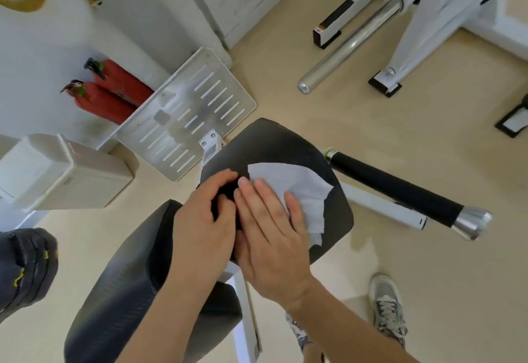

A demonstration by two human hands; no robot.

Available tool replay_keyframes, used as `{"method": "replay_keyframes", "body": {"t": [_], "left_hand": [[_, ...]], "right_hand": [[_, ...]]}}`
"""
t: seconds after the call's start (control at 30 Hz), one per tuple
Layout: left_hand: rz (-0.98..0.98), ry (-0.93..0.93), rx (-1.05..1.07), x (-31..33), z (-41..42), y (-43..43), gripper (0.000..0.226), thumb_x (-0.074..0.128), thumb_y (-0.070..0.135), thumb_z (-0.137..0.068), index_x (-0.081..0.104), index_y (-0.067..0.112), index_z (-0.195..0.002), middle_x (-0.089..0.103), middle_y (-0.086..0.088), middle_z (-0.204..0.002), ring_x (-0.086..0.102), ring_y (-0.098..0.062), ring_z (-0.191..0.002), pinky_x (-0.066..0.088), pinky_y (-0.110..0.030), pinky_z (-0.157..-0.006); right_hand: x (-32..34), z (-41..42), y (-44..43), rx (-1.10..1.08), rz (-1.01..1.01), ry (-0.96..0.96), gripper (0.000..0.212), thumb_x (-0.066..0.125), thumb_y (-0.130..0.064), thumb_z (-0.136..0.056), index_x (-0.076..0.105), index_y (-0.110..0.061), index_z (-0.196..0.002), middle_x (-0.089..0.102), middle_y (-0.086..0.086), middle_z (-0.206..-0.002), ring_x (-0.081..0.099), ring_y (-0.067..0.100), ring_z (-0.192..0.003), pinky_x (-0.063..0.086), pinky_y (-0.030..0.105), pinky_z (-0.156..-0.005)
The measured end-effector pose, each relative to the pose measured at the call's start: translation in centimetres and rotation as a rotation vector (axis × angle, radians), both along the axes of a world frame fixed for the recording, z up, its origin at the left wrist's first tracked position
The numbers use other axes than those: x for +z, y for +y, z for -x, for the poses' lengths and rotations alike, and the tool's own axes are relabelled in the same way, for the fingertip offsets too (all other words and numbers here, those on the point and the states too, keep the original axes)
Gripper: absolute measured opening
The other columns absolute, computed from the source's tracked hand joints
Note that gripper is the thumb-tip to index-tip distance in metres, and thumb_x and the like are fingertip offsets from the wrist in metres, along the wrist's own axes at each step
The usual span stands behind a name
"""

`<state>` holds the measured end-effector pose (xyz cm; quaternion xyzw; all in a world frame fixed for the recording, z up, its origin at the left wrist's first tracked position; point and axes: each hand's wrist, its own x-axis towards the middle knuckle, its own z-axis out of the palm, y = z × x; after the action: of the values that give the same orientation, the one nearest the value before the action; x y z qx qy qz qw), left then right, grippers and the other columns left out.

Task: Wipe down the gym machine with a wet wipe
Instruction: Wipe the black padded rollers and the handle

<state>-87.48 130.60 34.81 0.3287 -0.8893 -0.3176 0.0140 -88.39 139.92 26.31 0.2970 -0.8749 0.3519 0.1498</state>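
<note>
A black padded seat [288, 145] of the gym machine fills the middle of the view. A white wet wipe [303, 188] lies spread on it. My right hand [271, 237] presses flat on the wipe's near-left part, fingers straight. Beside it, my left hand [205, 219] grips the seat's left edge, fingers curled over the pad. A second dark pad [120, 277] sits below left. A white perforated footplate [188, 114] stands beyond the seat.
A black foam handle with a chrome cap [400, 188] juts out right of the seat. Two red fire extinguishers [111, 94] lie by the wall; a white box [65, 174] sits at left. Another machine's white frame and chrome bar [354, 42] stand far right. My shoe [388, 308] is lower right.
</note>
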Motion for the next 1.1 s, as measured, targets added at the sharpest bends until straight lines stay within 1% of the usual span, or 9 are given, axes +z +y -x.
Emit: {"method": "replay_keyframes", "body": {"t": [0.1, 0.23, 0.33, 0.43, 0.63, 0.73, 0.83, 0.93, 1.1], "left_hand": [[0.020, 0.006, -0.047, 0.6, -3.0, 0.0, 0.040, 0.048, 0.013, -0.092, 0.056, 0.037, -0.124, 0.060, 0.017, -0.122, 0.054, -0.001, -0.114, 0.044, -0.033, -0.103], [0.101, 0.065, -0.299, 1.0, -3.1, 0.0, 0.042, 0.033, 0.038, -0.091, 0.048, 0.040, -0.130, 0.049, 0.017, -0.138, 0.041, 0.004, -0.127, 0.036, -0.033, -0.108], [0.131, 0.053, -0.461, 0.1, -1.6, 0.1, 0.047, 0.023, 0.043, -0.096, 0.038, 0.038, -0.140, 0.037, 0.014, -0.149, 0.028, 0.007, -0.133, 0.028, -0.030, -0.112], [0.302, -0.031, -0.601, -1.4, -0.3, -0.2, 0.048, 0.022, 0.040, -0.099, 0.021, 0.036, -0.148, 0.025, 0.002, -0.157, 0.023, -0.014, -0.144, 0.030, -0.045, -0.115], [0.376, -0.010, -0.601, -2.1, 0.0, -0.3, 0.052, 0.024, 0.042, -0.097, 0.024, 0.036, -0.148, 0.031, -0.002, -0.155, 0.035, -0.022, -0.138, 0.038, -0.045, -0.106], [0.133, 0.056, -0.470, -1.6, 0.1, -0.3, 0.047, 0.027, 0.040, -0.096, 0.039, 0.044, -0.141, 0.035, 0.015, -0.151, 0.034, -0.004, -0.136, 0.030, -0.028, -0.108], [-0.250, 0.125, -0.274, -0.2, 0.4, -0.7, 0.038, 0.034, 0.034, -0.099, 0.056, 0.041, -0.130, 0.050, 0.025, -0.137, 0.040, 0.011, -0.126, 0.031, -0.022, -0.110], [-0.488, 0.126, -0.130, 1.3, 0.8, -1.7, 0.033, 0.035, 0.029, -0.103, 0.060, 0.037, -0.124, 0.061, 0.022, -0.122, 0.053, 0.010, -0.112, 0.044, -0.015, -0.094], [-0.335, 0.147, -0.047, 1.1, -0.3, -3.0, 0.035, 0.039, 0.015, -0.098, 0.050, 0.033, -0.125, 0.052, 0.019, -0.120, 0.050, 0.005, -0.106, 0.038, -0.014, -0.091]], "right_hand": [[0.6, -1.2, -0.2, -0.022, 0.119, -0.054, 0.046, 0.043, -0.025, -0.098, 0.045, -0.011, -0.141, 0.038, 0.004, -0.151, 0.030, 0.019, -0.144, 0.022, 0.042, -0.117], [1.4, -0.1, 0.1, -0.185, 0.531, -0.122, 0.038, 0.042, -0.002, -0.096, 0.046, 0.001, -0.134, 0.046, 0.023, -0.140, 0.045, 0.029, -0.132, 0.038, 0.039, -0.108], [-1.0, 0.0, -0.2, -0.385, 0.472, -0.107, 0.040, 0.048, 0.000, -0.093, 0.048, 0.003, -0.133, 0.042, 0.023, -0.140, 0.046, 0.026, -0.130, 0.039, 0.035, -0.107], [-4.3, -1.2, -0.7, -0.515, 0.307, -0.124, 0.045, 0.045, 0.001, -0.094, 0.041, 0.013, -0.136, 0.037, 0.027, -0.147, 0.033, 0.032, -0.141, 0.034, 0.044, -0.112], [-5.9, -3.5, -1.4, -1.004, 0.660, -0.795, 0.045, 0.015, -0.036, -0.103, 0.002, -0.033, -0.146, 0.008, -0.005, -0.162, 0.011, 0.009, -0.148, 0.016, 0.035, -0.122], [-3.8, -3.3, -2.9, -1.086, 0.705, -0.935, 0.048, 0.008, -0.050, -0.100, -0.005, -0.040, -0.145, 0.004, -0.010, -0.162, 0.007, 0.007, -0.148, 0.017, 0.040, -0.121], [0.8, -4.1, -5.7, -0.859, 0.600, -0.652, 0.058, 0.012, -0.046, -0.102, 0.009, -0.021, -0.154, 0.008, -0.001, -0.163, 0.007, 0.015, -0.150, 0.016, 0.047, -0.120], [3.1, -3.3, -6.2, -0.489, 0.171, -0.357, 0.053, 0.030, -0.039, -0.101, 0.038, -0.017, -0.148, 0.028, -0.001, -0.157, 0.011, 0.022, -0.149, 0.010, 0.046, -0.120], [5.2, 1.9, -3.7, 0.257, -0.614, -0.209, 0.055, 0.037, -0.043, -0.090, 0.052, -0.018, -0.137, 0.048, 0.002, -0.144, 0.026, 0.023, -0.144, 0.006, 0.045, -0.119]]}}
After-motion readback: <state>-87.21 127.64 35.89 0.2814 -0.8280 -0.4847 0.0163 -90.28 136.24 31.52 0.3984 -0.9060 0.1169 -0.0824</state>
